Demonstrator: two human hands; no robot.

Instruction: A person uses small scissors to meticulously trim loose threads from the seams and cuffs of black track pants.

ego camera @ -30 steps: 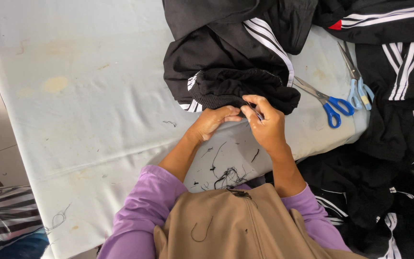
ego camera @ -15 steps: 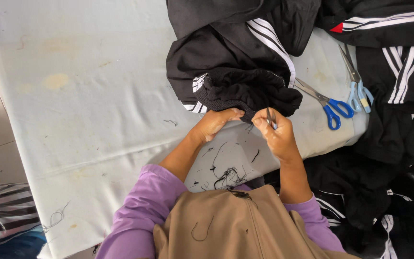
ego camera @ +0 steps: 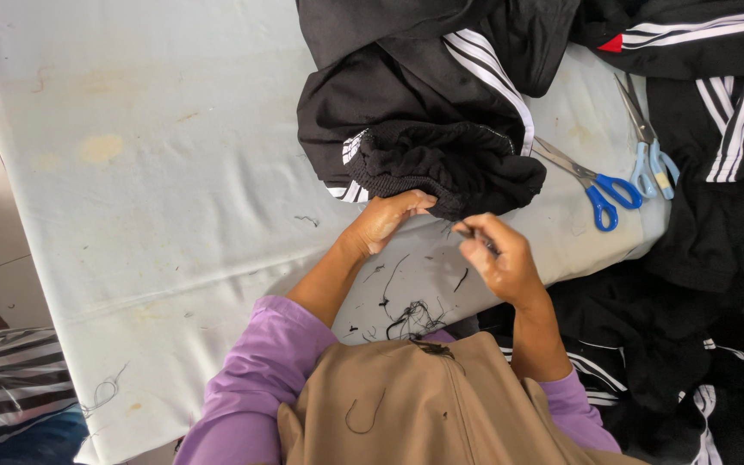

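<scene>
Right grip: right hand [ego camera: 503, 263] closed, thumb and fingers pinched on a small dark thread snipper [ego camera: 473, 234] whose tip pokes out toward the garment; hand raised just off the cloth.
Left grip: left hand [ego camera: 387, 219] lies flat, fingers together and bent, fingertips pressing the edge of the black ribbed waistband [ego camera: 441, 168]; it clamps nothing.
Garment: black track garment [ego camera: 406, 95] with white side stripes, bunched at the far side of the counter [ego camera: 157, 155], waistband folded toward the person and touching the left fingertips.
Thread scraps: loose black thread clippings [ego camera: 411, 319] scattered on the cloth between the two forearms, near the counter's front edge.
Scissors: blue-handled scissors [ego camera: 596, 185] lie just right of the garment; a second, pale blue pair [ego camera: 647, 151] sits beside them, blades pointing away.
Counter: covered in pale, stained cloth.
Pile: more black striped garments [ego camera: 716, 284] heaped at the right, spilling below the counter.
Clothing: purple sleeves [ego camera: 256, 379], tan apron [ego camera: 424, 405].
Far left: striped fabric bundle [ego camera: 10, 379] low beside the counter.
</scene>
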